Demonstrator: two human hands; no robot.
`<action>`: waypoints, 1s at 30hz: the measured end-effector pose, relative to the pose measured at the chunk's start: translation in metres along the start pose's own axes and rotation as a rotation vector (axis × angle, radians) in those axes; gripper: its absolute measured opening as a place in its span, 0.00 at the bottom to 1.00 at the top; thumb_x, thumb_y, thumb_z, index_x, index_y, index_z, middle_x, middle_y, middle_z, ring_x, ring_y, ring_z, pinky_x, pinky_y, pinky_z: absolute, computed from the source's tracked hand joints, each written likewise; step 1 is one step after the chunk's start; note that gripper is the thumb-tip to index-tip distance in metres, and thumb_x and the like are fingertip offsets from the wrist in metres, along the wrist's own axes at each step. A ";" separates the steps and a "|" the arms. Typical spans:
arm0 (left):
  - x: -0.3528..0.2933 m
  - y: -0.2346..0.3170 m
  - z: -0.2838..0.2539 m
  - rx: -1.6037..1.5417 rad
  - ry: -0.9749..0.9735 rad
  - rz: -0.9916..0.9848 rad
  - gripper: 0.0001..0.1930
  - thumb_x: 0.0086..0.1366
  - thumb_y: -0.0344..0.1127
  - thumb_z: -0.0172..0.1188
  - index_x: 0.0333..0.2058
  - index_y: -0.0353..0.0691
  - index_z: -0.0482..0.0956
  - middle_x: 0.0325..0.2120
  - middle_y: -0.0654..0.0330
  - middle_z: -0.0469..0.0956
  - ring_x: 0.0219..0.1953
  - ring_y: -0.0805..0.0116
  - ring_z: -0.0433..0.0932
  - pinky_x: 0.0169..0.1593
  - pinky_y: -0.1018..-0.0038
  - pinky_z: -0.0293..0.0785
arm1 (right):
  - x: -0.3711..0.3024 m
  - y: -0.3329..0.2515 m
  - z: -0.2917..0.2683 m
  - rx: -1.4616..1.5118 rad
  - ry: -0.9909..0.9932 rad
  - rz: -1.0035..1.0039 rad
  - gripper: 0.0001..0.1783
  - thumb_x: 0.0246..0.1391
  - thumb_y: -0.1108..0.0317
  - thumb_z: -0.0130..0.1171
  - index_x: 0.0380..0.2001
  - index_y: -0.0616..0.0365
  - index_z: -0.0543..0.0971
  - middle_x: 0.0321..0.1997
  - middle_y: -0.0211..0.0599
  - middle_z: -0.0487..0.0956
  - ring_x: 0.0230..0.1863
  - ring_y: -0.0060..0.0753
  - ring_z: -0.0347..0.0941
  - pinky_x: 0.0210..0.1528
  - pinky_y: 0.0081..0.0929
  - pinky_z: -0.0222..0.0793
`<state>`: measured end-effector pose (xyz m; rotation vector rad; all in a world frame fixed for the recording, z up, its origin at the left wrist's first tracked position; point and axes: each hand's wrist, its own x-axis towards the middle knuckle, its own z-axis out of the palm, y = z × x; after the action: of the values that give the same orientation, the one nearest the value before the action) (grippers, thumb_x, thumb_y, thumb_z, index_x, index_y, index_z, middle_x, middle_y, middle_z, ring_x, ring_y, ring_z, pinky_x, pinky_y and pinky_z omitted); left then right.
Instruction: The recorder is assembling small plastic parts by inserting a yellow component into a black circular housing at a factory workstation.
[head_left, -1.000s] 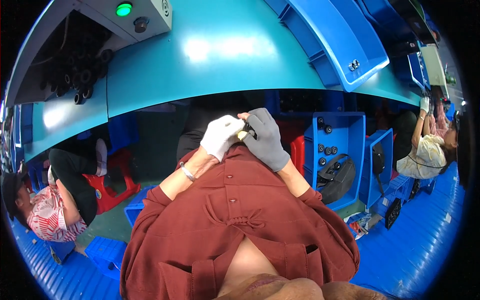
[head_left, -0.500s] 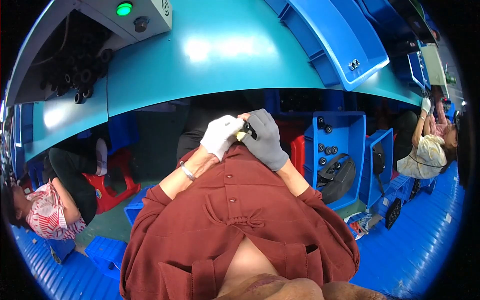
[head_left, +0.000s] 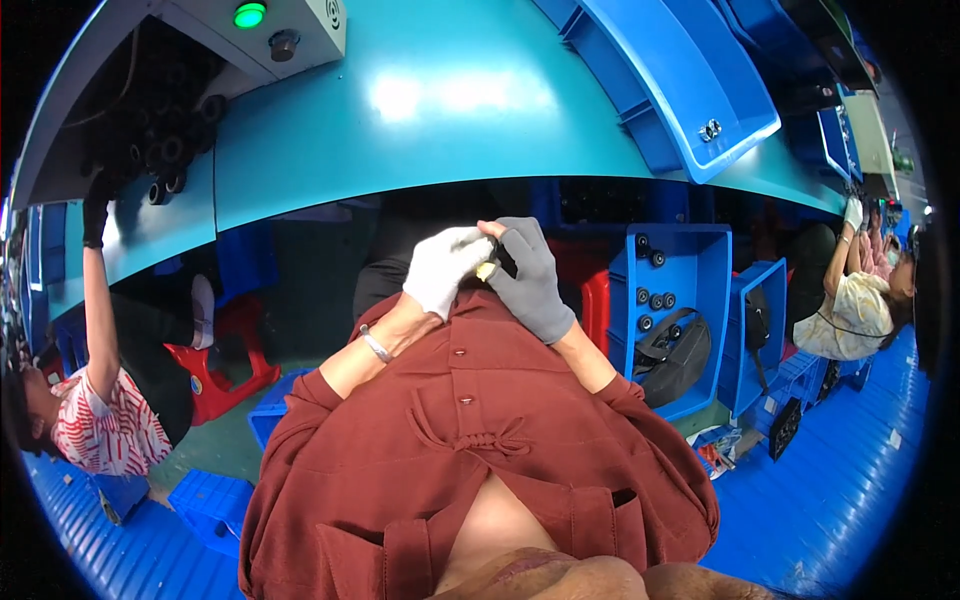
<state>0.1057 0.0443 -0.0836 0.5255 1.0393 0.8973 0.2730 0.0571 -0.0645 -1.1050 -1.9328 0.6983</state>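
Note:
My left hand (head_left: 441,271) in a white glove and my right hand (head_left: 530,282) in a grey glove meet in front of my waist. Both have their fingers curled inward, and the fingertips come together. Between them sits a small dark part (head_left: 497,250), mostly covered by the gloves, so its kind cannot be made out. Something pale yellow (head_left: 485,271) shows just below it, at the right thumb. One bare fingertip pokes out of the grey glove at the top.
A teal workbench (head_left: 400,140) spans ahead, bearing a blue bin (head_left: 690,70) and a machine (head_left: 310,35) with black wheels (head_left: 172,150). Right of me, a blue crate (head_left: 700,250) holds several small wheels and a black bag (head_left: 680,365). Co-workers (head_left: 110,420) sit on both sides.
My hands stay together, with the fingers shifting slightly and less of the dark part showing. The co-worker at left has reached a dark-gloved hand up to the wheels on the bench.

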 end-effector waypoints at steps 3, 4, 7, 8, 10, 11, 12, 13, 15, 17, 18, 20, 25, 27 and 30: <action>-0.002 0.003 0.005 0.184 0.040 0.168 0.15 0.67 0.33 0.65 0.48 0.29 0.80 0.38 0.59 0.83 0.38 0.75 0.81 0.43 0.77 0.78 | 0.002 -0.008 -0.003 -0.029 0.042 0.050 0.25 0.42 0.76 0.68 0.48 0.62 0.79 0.44 0.42 0.77 0.43 0.43 0.75 0.44 0.30 0.73; -0.003 0.005 0.008 0.138 0.036 0.155 0.16 0.66 0.33 0.66 0.49 0.29 0.80 0.38 0.58 0.83 0.37 0.75 0.81 0.42 0.77 0.78 | 0.000 -0.006 -0.004 0.022 0.019 0.085 0.24 0.43 0.75 0.67 0.48 0.60 0.79 0.45 0.42 0.76 0.45 0.45 0.75 0.46 0.33 0.73; -0.003 0.009 0.011 0.210 0.018 0.165 0.18 0.63 0.32 0.68 0.49 0.29 0.80 0.37 0.58 0.84 0.36 0.75 0.81 0.42 0.77 0.78 | -0.003 0.001 -0.002 0.063 0.002 0.107 0.23 0.44 0.75 0.66 0.48 0.59 0.79 0.46 0.43 0.76 0.48 0.47 0.74 0.48 0.36 0.72; -0.003 0.010 0.012 0.329 0.004 0.191 0.18 0.61 0.32 0.70 0.47 0.30 0.80 0.36 0.57 0.84 0.36 0.75 0.81 0.41 0.77 0.79 | -0.003 0.002 -0.002 0.054 0.006 0.094 0.23 0.44 0.75 0.67 0.48 0.59 0.78 0.47 0.43 0.76 0.48 0.46 0.74 0.48 0.36 0.72; -0.003 0.009 0.011 0.391 0.038 0.228 0.18 0.59 0.33 0.71 0.45 0.30 0.80 0.35 0.57 0.84 0.35 0.75 0.82 0.40 0.77 0.79 | -0.002 0.001 0.000 0.060 0.020 0.083 0.23 0.45 0.75 0.66 0.48 0.59 0.78 0.46 0.43 0.76 0.47 0.47 0.74 0.48 0.35 0.73; -0.003 0.008 0.011 0.454 0.071 0.264 0.18 0.58 0.33 0.73 0.43 0.31 0.80 0.34 0.57 0.84 0.35 0.75 0.82 0.39 0.76 0.79 | -0.002 0.000 0.000 0.064 0.034 0.073 0.23 0.45 0.75 0.66 0.48 0.60 0.78 0.46 0.43 0.76 0.47 0.47 0.74 0.47 0.35 0.73; -0.002 0.008 0.011 0.452 0.073 0.265 0.18 0.58 0.33 0.73 0.43 0.31 0.80 0.34 0.57 0.84 0.35 0.75 0.82 0.39 0.76 0.79 | -0.001 -0.001 -0.001 0.065 0.032 0.071 0.23 0.45 0.75 0.66 0.48 0.60 0.78 0.46 0.43 0.76 0.47 0.47 0.74 0.47 0.35 0.73; -0.002 0.007 0.012 0.479 0.109 0.304 0.17 0.57 0.34 0.74 0.41 0.31 0.80 0.32 0.57 0.84 0.34 0.75 0.82 0.39 0.76 0.79 | 0.000 -0.003 -0.002 0.070 0.021 0.063 0.23 0.45 0.76 0.66 0.48 0.60 0.78 0.46 0.44 0.76 0.47 0.46 0.75 0.47 0.34 0.73; 0.000 0.004 0.013 0.503 0.150 0.343 0.17 0.57 0.35 0.74 0.39 0.32 0.79 0.31 0.57 0.83 0.33 0.74 0.82 0.38 0.76 0.79 | 0.000 -0.001 -0.002 0.076 0.007 0.053 0.23 0.46 0.76 0.66 0.49 0.61 0.78 0.46 0.44 0.76 0.47 0.46 0.75 0.47 0.34 0.73; 0.003 -0.001 0.012 0.416 0.130 0.264 0.18 0.55 0.37 0.76 0.37 0.33 0.79 0.29 0.58 0.83 0.31 0.74 0.81 0.37 0.75 0.79 | -0.002 0.005 -0.001 0.121 -0.013 0.088 0.24 0.46 0.75 0.66 0.50 0.61 0.77 0.47 0.44 0.76 0.47 0.46 0.75 0.49 0.34 0.73; 0.003 0.001 0.012 0.414 0.134 0.265 0.18 0.55 0.37 0.76 0.37 0.33 0.79 0.29 0.58 0.83 0.31 0.74 0.81 0.37 0.75 0.79 | -0.002 0.004 -0.001 0.123 -0.017 0.086 0.24 0.46 0.75 0.66 0.50 0.61 0.77 0.47 0.44 0.76 0.47 0.46 0.75 0.49 0.34 0.73; 0.001 0.006 0.012 0.567 0.152 0.324 0.18 0.54 0.38 0.76 0.35 0.34 0.77 0.29 0.57 0.82 0.31 0.73 0.81 0.36 0.75 0.78 | -0.002 0.001 -0.001 0.169 -0.015 0.122 0.24 0.46 0.75 0.66 0.50 0.61 0.78 0.48 0.44 0.77 0.49 0.45 0.76 0.50 0.33 0.73; -0.002 0.009 0.020 0.642 0.235 0.385 0.20 0.53 0.39 0.77 0.33 0.35 0.75 0.27 0.57 0.81 0.30 0.73 0.81 0.35 0.74 0.78 | 0.000 -0.002 -0.001 0.140 0.010 0.131 0.23 0.46 0.76 0.65 0.49 0.62 0.79 0.49 0.45 0.77 0.49 0.44 0.77 0.50 0.31 0.73; -0.004 0.010 0.021 0.607 0.240 0.370 0.20 0.53 0.39 0.77 0.34 0.35 0.75 0.27 0.58 0.81 0.30 0.73 0.81 0.35 0.74 0.78 | -0.003 0.004 -0.001 0.153 -0.039 0.133 0.26 0.47 0.80 0.66 0.53 0.63 0.77 0.51 0.41 0.77 0.50 0.33 0.76 0.52 0.25 0.71; -0.008 0.014 0.018 0.354 0.136 0.271 0.14 0.63 0.36 0.68 0.40 0.33 0.76 0.30 0.59 0.81 0.32 0.73 0.81 0.37 0.75 0.78 | -0.007 0.005 0.003 0.419 0.045 0.274 0.25 0.52 0.81 0.63 0.55 0.64 0.76 0.52 0.37 0.78 0.51 0.27 0.75 0.55 0.23 0.70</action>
<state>0.1152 0.0460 -0.0610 0.9293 1.2806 1.0014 0.2747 0.0535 -0.0725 -1.1111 -1.5154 1.1566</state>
